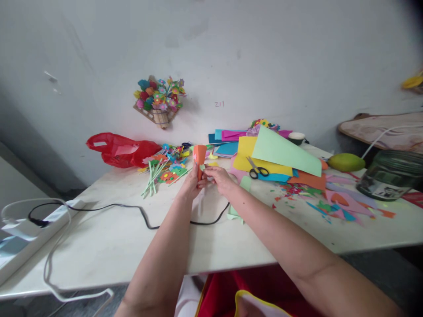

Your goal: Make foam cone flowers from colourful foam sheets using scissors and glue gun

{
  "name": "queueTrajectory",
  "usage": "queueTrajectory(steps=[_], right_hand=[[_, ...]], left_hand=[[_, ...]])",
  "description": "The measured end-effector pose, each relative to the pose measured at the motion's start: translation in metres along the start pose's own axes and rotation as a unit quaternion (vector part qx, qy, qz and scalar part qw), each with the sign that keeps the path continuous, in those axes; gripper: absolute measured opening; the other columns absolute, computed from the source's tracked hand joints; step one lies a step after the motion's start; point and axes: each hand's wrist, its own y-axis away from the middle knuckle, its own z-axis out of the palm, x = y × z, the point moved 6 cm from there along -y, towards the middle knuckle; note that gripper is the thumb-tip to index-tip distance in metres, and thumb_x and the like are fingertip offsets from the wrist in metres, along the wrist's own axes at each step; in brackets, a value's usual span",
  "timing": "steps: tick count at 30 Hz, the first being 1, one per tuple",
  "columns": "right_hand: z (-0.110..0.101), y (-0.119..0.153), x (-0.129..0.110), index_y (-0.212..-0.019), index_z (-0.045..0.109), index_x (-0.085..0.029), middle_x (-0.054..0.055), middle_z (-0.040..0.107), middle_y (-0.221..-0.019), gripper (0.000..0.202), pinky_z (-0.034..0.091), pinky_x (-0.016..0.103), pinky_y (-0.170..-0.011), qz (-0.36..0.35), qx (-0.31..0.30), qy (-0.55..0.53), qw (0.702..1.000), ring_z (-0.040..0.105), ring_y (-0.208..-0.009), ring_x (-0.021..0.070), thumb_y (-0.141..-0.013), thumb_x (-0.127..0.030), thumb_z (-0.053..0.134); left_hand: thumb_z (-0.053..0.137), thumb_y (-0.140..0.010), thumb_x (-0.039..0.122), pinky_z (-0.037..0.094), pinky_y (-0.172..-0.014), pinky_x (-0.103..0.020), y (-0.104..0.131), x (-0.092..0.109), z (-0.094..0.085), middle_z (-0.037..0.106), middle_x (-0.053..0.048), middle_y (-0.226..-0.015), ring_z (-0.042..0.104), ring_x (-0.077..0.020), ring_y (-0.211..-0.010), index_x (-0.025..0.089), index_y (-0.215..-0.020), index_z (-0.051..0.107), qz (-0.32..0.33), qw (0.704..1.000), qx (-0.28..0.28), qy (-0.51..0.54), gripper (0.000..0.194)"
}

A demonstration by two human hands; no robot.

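Observation:
My left hand [193, 184] is closed round an orange rolled piece of craft foam [199, 154], held upright above the table with a pink shape on its side. My right hand [220, 178] reaches in from the right, thumb and fingers pinched on a small pale green piece [202, 167] against the orange foam. Left of my hands lie several pale green strips [153, 176] and cut foam flowers [169, 176]. Black-handled scissors [257, 171], blades parted, rest on a yellow sheet [246, 152] to the right.
A black cable [142, 211] crosses the white table [125, 251] below my hands. A red plastic bag [122, 152] sits at the back left. On the right are a pale green sheet [284, 152], foam scraps [337, 207], a yellow-green fruit [346, 162] and a glass jar [390, 176].

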Motion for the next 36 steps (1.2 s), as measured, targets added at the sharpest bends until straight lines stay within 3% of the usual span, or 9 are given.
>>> queueTrajectory(steps=[6, 16, 24, 27, 30, 33, 36], right_hand=[[0.004, 0.006, -0.002, -0.060, 0.062, -0.016, 0.000, 0.062, -0.058, 0.010, 0.028, 0.023, -0.048, 0.011, 0.016, -0.021, 1.000, 0.052, -0.054, 0.0101, -0.053, -0.022, 0.066], [0.009, 0.003, 0.004, -0.060, 0.059, -0.017, -0.002, 0.054, -0.050, 0.009, 0.038, 0.024, -0.045, 0.011, -0.003, -0.044, 0.999, 0.049, -0.046, 0.0102, -0.056, -0.022, 0.065], [0.008, -0.001, -0.001, -0.056, 0.057, -0.018, -0.002, 0.054, -0.053, 0.015, 0.041, 0.025, -0.048, -0.060, -0.027, 0.076, 0.995, 0.050, -0.049, 0.0108, -0.063, -0.031, 0.061], [-0.002, -0.002, -0.008, -0.066, 0.062, -0.019, 0.000, 0.060, -0.063, 0.012, 0.043, 0.026, -0.057, -0.095, 0.024, 0.101, 0.990, 0.055, -0.061, 0.0131, -0.064, -0.031, 0.061], [-0.012, -0.001, -0.019, -0.080, 0.062, -0.019, 0.001, 0.065, -0.083, 0.022, 0.044, 0.027, -0.068, -0.113, 0.085, 0.078, 0.987, 0.058, -0.076, 0.0142, -0.063, -0.031, 0.065], [-0.011, -0.001, -0.023, -0.094, 0.061, -0.020, 0.002, 0.066, -0.093, 0.037, 0.044, 0.027, -0.071, -0.081, 0.049, 0.029, 0.995, 0.060, -0.081, 0.0149, -0.061, -0.033, 0.070], [-0.002, 0.000, -0.023, -0.098, 0.063, -0.020, 0.001, 0.067, -0.088, 0.041, 0.044, 0.027, -0.071, -0.064, -0.032, 0.001, 0.997, 0.061, -0.078, 0.0151, -0.060, -0.034, 0.073]], left_hand=[[0.078, -0.060, 0.050, 0.013, -0.034, -0.011, 0.003, 0.004, 0.003, 0.038, 0.010, -0.050, 0.024, 0.0008, -0.035, 0.017, -0.079, 0.047, 0.014, 0.999, 0.006, -0.032, 0.049], [0.075, -0.067, 0.045, 0.016, -0.036, -0.013, 0.005, 0.003, 0.005, 0.039, 0.009, -0.051, 0.027, -0.0002, -0.036, 0.016, -0.084, 0.050, 0.028, 0.997, -0.005, -0.065, 0.041], [0.071, -0.071, 0.045, 0.017, -0.036, -0.013, 0.002, 0.001, -0.002, 0.042, 0.007, -0.051, 0.029, -0.0014, -0.035, 0.015, -0.086, 0.052, 0.012, 0.999, 0.017, -0.031, 0.038], [0.067, -0.074, 0.045, 0.015, -0.035, -0.013, 0.002, 0.001, -0.002, 0.042, 0.007, -0.050, 0.026, -0.0014, -0.033, 0.016, -0.087, 0.052, -0.013, 1.000, 0.006, -0.014, 0.036], [0.061, -0.080, 0.046, 0.015, -0.034, -0.012, 0.005, 0.000, 0.003, 0.041, 0.007, -0.050, 0.024, -0.0011, -0.032, 0.015, -0.084, 0.051, -0.055, 0.998, -0.024, 0.002, 0.032], [0.057, -0.083, 0.047, 0.013, -0.032, -0.011, 0.009, -0.002, 0.008, 0.041, 0.006, -0.051, 0.022, -0.0001, -0.032, 0.015, -0.081, 0.051, -0.098, 0.993, -0.058, 0.015, 0.033], [0.055, -0.083, 0.052, 0.012, -0.031, -0.011, 0.013, -0.005, 0.013, 0.038, 0.006, -0.050, 0.021, 0.0003, -0.032, 0.015, -0.069, 0.045, -0.140, 0.986, -0.089, 0.012, 0.041]])
